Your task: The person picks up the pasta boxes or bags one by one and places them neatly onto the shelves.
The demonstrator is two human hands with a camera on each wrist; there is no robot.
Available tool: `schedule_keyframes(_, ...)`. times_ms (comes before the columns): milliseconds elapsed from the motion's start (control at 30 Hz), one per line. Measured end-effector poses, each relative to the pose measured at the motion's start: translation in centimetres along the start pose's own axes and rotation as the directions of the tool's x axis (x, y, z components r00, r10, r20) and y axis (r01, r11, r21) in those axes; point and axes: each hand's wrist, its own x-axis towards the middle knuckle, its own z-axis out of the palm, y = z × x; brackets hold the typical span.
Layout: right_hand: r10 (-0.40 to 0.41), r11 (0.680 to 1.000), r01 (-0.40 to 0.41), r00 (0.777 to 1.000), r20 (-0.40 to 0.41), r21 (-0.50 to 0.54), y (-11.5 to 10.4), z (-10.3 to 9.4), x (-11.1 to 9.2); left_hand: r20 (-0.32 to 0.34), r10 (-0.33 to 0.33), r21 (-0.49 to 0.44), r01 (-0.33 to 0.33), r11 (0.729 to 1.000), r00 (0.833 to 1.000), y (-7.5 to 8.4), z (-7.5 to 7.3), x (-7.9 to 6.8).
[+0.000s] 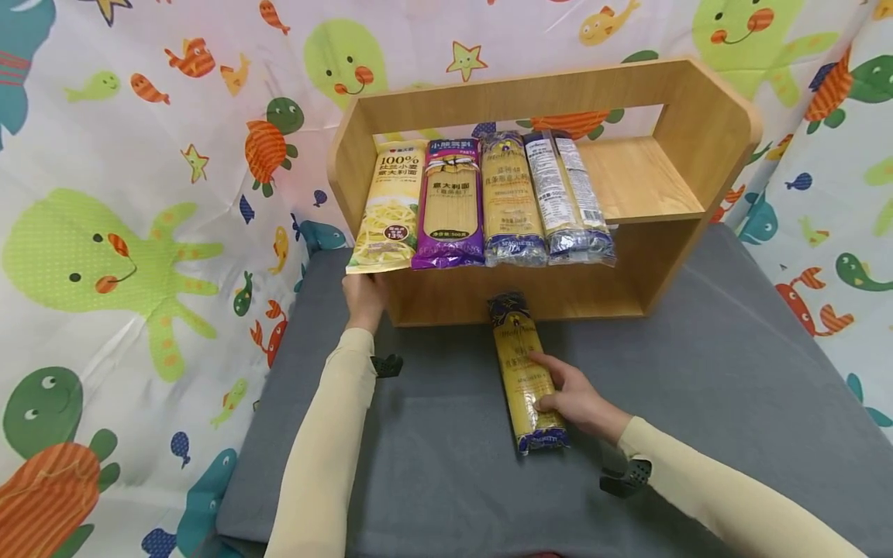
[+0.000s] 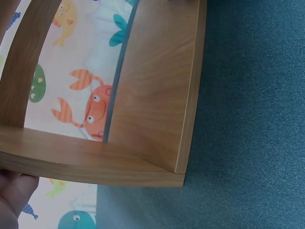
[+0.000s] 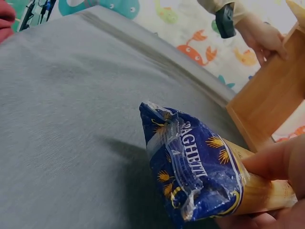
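Note:
My right hand (image 1: 582, 399) grips a yellow and blue spaghetti packet (image 1: 519, 356) by its right side, thumb and fingers around it. The packet slants in front of the wooden shelf (image 1: 516, 298), its far end by the lower opening. Its blue crimped end, lettered SPAGHETTI, fills the middle of the right wrist view. At the shelf's left side panel, my left hand (image 1: 364, 298) holds the edge, seen also in the right wrist view; its fingers are partly hidden. Just above it on the upper board lies a yellow-white pasta bag (image 1: 389, 205).
Beside that bag lie a purple pasta bag (image 1: 449, 203), a gold spaghetti packet (image 1: 515, 198) and a white-labelled packet (image 1: 568, 194). Bare board (image 1: 638, 178) shows at the shelf's right. Grey cloth (image 1: 432, 465) covers the table; a printed sea-animal curtain (image 1: 139, 325) hangs behind and alongside.

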Motion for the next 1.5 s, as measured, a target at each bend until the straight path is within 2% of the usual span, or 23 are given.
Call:
schedule_keyframes(200, 0.015, 0.998, -0.015, 1.000, 0.008, 0.063, 0.1, -2.9, -3.3, 0.012, -0.023, -0.002, 0.023, 1.000, 1.000, 0.0, -0.1, -0.1)
schedule_keyframes(367, 0.017, 0.996, -0.019, 1.000, 0.018, 0.086, -0.1, -5.8, -6.1, 0.012, -0.010, -0.010, 0.010, 1.000, 1.000, -0.1, 0.0, 0.0)
schedule_keyframes(433, 0.002, 0.996, -0.004, 1.000, 0.024, 0.092, -0.3, -7.1, -7.2, 0.016, -0.010, -0.013, 0.010, 1.000, 1.000, -0.2, 0.0, 0.0)
schedule_keyframes(533, -0.065, 0.990, 0.058, 0.997, 0.046, 0.130, -0.6, -9.2, -9.0, 0.030, -0.024, -0.020, 0.024, 1.000, 0.999, -0.3, 0.1, 0.0)
schedule_keyframes(667, -0.168, 0.971, 0.145, 0.979, 0.113, 0.192, -1.4, -11.8, -11.2, 0.031, -0.032, -0.010, 0.033, 0.999, 0.999, -0.4, 0.0, 0.0)
schedule_keyframes(733, -0.190, 0.961, 0.149, 0.969, 0.161, 0.232, -2.0, -13.1, -12.2, 0.025, -0.035, -0.003, 0.035, 0.999, 0.999, -0.4, -0.1, 0.0)
schedule_keyframes(800, -0.199, 0.943, 0.121, 0.952, 0.233, 0.311, -2.8, -14.3, -13.1, 0.022, -0.041, -0.001, 0.041, 0.999, 0.999, -0.3, -0.2, -0.1)
schedule_keyframes(900, -0.223, 0.929, 0.118, 0.935, 0.277, 0.350, -4.0, -16.0, -14.5, 0.019, -0.043, -0.004, 0.043, 0.999, 0.999, -0.2, -0.4, -0.1)
schedule_keyframes(967, -0.232, 0.929, 0.132, 0.935, 0.268, 0.345, -4.7, -17.0, -15.4, 0.019, -0.042, -0.007, 0.042, 0.999, 0.999, -0.1, -0.4, -0.1)
schedule_keyframes(1067, -0.237, 0.934, 0.161, 0.947, 0.217, 0.319, -5.9, -18.2, -16.4, 0.021, -0.032, -0.016, 0.032, 0.999, 0.999, -0.1, -0.3, -0.1)
schedule_keyframes(1233, -0.202, 0.917, 0.138, 0.970, 0.136, 0.374, -8.8, -19.8, -17.0, 0.026, -0.018, -0.014, 0.018, 1.000, 0.999, -0.1, -0.2, 0.0)
schedule_keyframes(1400, -0.080, 0.936, 0.080, 0.997, -0.015, 0.344, -12.2, -20.8, -15.7, 0.025, -0.013, -0.002, 0.013, 1.000, 1.000, 0.1, -0.3, -0.2)
schedule_keyframes(1500, -0.012, 0.937, 0.023, 0.999, -0.035, 0.348, -14.2, -21.3, -14.1, 0.022, -0.008, 0.000, 0.008, 1.000, 1.000, 0.2, -0.4, -0.2)
